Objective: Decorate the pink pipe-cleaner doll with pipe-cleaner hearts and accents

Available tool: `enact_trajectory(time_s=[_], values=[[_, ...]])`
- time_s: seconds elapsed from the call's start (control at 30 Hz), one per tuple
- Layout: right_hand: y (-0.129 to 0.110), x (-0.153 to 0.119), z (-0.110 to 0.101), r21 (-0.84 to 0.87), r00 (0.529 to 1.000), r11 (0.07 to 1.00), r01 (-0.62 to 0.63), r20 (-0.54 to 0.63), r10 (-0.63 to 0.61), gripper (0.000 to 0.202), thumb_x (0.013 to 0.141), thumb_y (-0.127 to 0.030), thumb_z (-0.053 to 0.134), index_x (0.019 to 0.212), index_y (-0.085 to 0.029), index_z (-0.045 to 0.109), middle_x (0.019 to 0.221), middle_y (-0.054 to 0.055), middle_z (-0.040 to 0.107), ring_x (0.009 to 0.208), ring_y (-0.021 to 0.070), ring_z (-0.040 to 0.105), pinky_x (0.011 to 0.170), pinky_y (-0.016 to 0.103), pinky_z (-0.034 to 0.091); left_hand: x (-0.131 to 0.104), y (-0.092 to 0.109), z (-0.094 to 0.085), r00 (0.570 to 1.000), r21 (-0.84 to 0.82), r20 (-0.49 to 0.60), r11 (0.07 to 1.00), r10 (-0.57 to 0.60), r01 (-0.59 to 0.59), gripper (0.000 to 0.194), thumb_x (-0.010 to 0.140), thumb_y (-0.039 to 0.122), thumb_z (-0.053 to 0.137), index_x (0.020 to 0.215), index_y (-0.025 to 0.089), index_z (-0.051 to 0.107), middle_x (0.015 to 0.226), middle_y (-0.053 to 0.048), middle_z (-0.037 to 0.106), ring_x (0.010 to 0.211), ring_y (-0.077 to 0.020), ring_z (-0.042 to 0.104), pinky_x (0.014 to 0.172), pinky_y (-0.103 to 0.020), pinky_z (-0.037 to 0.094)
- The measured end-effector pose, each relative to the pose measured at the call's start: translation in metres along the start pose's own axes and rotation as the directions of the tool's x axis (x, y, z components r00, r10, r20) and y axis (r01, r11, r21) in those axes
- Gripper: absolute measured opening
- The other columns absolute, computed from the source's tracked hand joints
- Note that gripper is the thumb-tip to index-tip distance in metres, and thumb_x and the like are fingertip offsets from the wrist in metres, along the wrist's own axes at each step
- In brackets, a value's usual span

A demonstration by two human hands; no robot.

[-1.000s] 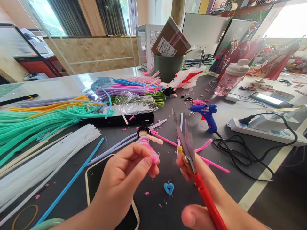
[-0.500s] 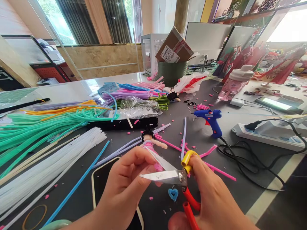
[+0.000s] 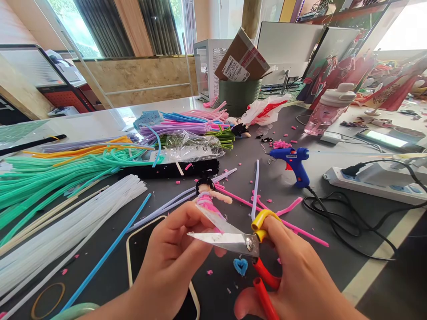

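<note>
My left hand is closed around the lower part of a small doll with black hair, pale arms and a pink striped dress; the fingers hide its bottom end. In my right hand are scissors, with fingers in the yellow and red handles. Their blades stand partly apart and point left, across the doll's skirt and close to my left fingertips. Whether the blades touch the skirt cannot be made out. A blue fuzzy heart lies on the table just below the scissors.
Pipe cleaners in green and white lie on the left. A black phone-like slab sits beneath my left hand. To the right are a blue glue gun, its black cord, a power strip and a pink bottle.
The scissors have shifted slightly left and their blades have drawn a little closer together. More of the doll's pink skirt shows. My left hand keeps its hold.
</note>
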State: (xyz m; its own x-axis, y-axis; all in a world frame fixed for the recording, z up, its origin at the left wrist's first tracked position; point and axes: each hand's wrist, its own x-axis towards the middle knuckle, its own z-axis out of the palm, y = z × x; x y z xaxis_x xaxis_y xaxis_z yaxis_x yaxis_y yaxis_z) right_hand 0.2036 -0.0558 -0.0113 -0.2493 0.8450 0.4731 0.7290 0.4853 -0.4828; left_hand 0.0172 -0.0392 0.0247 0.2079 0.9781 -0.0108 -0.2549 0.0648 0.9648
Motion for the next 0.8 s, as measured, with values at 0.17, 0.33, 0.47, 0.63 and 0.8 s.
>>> enact_trajectory(time_s=[0.17, 0.33, 0.47, 0.63, 0.8], values=[[-0.0035, 0.0009, -0.001, -0.061, 0.997, 0.998, 0.014, -0.077, -0.019, 0.077, 0.044, -0.073, 0.083, 0.088, -0.023, 0.045, 0.06, -0.003, 0.063, 0.042, 0.0137, 0.06, 0.038, 0.022, 0.051, 0.0041, 0.0013, 0.002, 1.0, -0.021, 0.006, 1.0, -0.001, 0.001, 0.016, 0.075, 0.034, 0.082, 0.069, 0.023, 0.072, 0.066, 0.001, 0.066, 0.063, -0.0123, 0.058, 0.06, -0.019, 0.046], [-0.0032, 0.0012, -0.0015, -0.063, 0.995, 0.998, 0.021, -0.095, -0.027, 0.063, 0.06, -0.077, 0.072, 0.08, -0.024, 0.044, 0.052, -0.007, 0.051, 0.036, 0.0106, 0.05, 0.03, 0.021, 0.041, 0.0042, 0.0028, 0.0003, 1.0, -0.024, -0.014, 1.0, -0.004, 0.004, 0.015, 0.074, 0.032, 0.083, 0.069, 0.022, 0.072, 0.065, 0.002, 0.065, 0.061, -0.0113, 0.058, 0.057, -0.018, 0.046], [-0.0035, 0.0018, -0.0018, -0.065, 0.993, 0.998, 0.021, -0.113, -0.029, 0.057, 0.069, -0.077, 0.065, 0.078, -0.025, 0.044, 0.051, -0.008, 0.049, 0.035, 0.0102, 0.047, 0.03, 0.021, 0.039, 0.0025, 0.0015, -0.0008, 1.0, -0.022, -0.006, 1.0, -0.002, 0.002, 0.016, 0.075, 0.034, 0.082, 0.07, 0.023, 0.072, 0.066, 0.003, 0.065, 0.061, -0.0108, 0.058, 0.058, -0.017, 0.047], [-0.0039, 0.0045, -0.0011, -0.123, 0.99, 0.992, 0.017, -0.136, -0.034, 0.054, 0.073, -0.076, 0.061, 0.079, -0.025, 0.043, 0.051, -0.006, 0.052, 0.034, 0.0106, 0.046, 0.029, 0.022, 0.039, 0.0035, 0.0001, -0.0034, 1.0, -0.037, -0.003, 0.999, -0.004, 0.004, 0.017, 0.076, 0.037, 0.082, 0.069, 0.025, 0.072, 0.068, 0.003, 0.067, 0.061, -0.0094, 0.058, 0.059, -0.015, 0.046], [-0.0046, 0.0044, -0.0005, -0.189, 0.987, 0.981, 0.041, -0.144, -0.069, 0.054, 0.077, -0.077, 0.054, 0.08, -0.025, 0.041, 0.053, -0.004, 0.054, 0.034, 0.0107, 0.047, 0.029, 0.022, 0.041, 0.0022, 0.0007, -0.0023, 1.0, -0.017, -0.008, 1.0, -0.019, 0.019, 0.02, 0.073, 0.036, 0.084, 0.068, 0.021, 0.071, 0.066, 0.002, 0.065, 0.061, -0.01, 0.059, 0.058, -0.016, 0.046]])
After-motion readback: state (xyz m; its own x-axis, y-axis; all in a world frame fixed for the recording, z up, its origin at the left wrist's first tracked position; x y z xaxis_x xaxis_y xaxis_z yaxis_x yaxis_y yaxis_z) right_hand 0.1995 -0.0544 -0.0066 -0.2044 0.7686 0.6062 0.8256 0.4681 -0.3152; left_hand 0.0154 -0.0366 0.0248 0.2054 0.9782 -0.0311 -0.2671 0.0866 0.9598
